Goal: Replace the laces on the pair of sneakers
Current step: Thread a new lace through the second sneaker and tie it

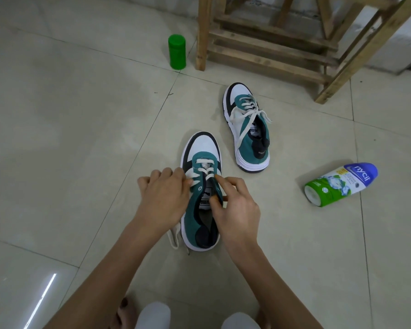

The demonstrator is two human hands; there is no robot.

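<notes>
Sneakers first: the near sneaker (201, 198) sits on the tiled floor (69, 138) right between my hands, toe pointing away, and the far sneaker (247, 129) is a bit beyond it to the right, fully laced and loosely tied. Both are teal suede-looking fabric with a smooth white toe, black trim and a chunky white rubber sole. Looks like I'm mid-lacing or unlacing the near one, can't say which: the flat cream lace (203, 172) only crosses the lower eyelets, and a loose end trails by the heel. My left hand (164, 198) is curled shut on the lace at the left eyelet row. My right hand (235, 205) pinches the right eyelet edge, though whether it has lace in that grip I can't tell. Next move needs a fine pinch on the lace tip. Off to the side: wooden stool (271, 43), glossy powder bottle (339, 184) lying down, small green jar (176, 52) upright.
</notes>
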